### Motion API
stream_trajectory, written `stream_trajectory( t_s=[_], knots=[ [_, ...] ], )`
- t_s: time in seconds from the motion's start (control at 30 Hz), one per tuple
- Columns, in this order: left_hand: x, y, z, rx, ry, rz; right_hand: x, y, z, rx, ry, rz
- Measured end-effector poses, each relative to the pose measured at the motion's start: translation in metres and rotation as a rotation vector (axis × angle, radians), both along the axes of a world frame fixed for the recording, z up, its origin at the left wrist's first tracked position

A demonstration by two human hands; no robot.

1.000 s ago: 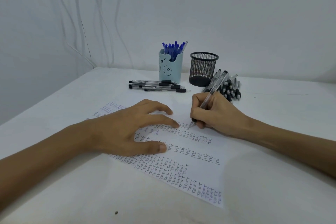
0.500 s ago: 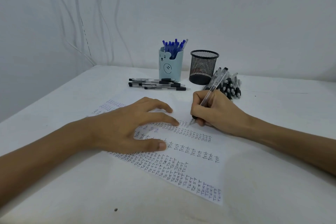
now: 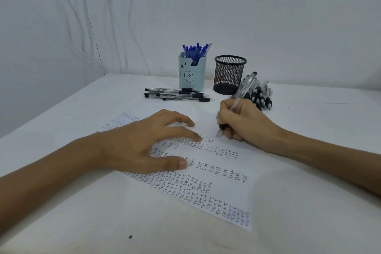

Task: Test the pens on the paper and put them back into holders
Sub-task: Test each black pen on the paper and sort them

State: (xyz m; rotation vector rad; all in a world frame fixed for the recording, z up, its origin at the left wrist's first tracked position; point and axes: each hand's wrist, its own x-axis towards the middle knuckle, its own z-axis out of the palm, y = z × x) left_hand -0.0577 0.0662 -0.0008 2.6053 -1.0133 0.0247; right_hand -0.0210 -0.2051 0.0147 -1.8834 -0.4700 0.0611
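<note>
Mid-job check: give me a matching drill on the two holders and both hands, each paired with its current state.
Things:
1. light blue holder
2. black mesh holder
3. left hand
4. right hand

States:
a. grips a clear pen, tip at the paper
b. no pens showing above its rim
c. holds blue pens
d. fingers spread, resting on the paper

Pairs: 1-c; 2-b; 3-d; 4-a

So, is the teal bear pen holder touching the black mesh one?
Apart. The head view shows a strip of white table between the teal holder and the black mesh holder, which stand side by side.
</note>
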Motion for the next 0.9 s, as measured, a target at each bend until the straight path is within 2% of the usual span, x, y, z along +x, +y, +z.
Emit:
stream_trajectory(
  t_s=[0.13,0.33,0.43,0.53,0.7,0.77,0.9],
  knots=[
    [0.001,0.001,-0.001,-0.054,0.021,0.002,0.007,-0.001,0.005,0.292,0.243,-0.055],
    [0.006,-0.001,-0.002,-0.088,0.02,-0.012,0.014,-0.007,0.003,0.304,0.178,0.068],
    [0.006,0.0,-0.002,-0.099,0.021,-0.008,0.017,-0.008,0.01,0.322,0.17,0.008],
    [0.007,0.003,-0.002,-0.105,0.035,0.004,0.024,-0.011,0.023,0.422,0.255,-0.066],
    [0.008,0.005,-0.003,-0.086,0.033,0.004,0.036,-0.03,0.04,0.443,0.223,-0.108],
    [0.008,0.005,-0.002,-0.084,0.029,0.002,0.042,-0.039,0.045,0.323,0.181,-0.174],
    [0.009,0.004,0.002,-0.028,-0.028,-0.068,0.061,-0.05,0.053,-0.228,-0.077,-0.35]
  ],
)
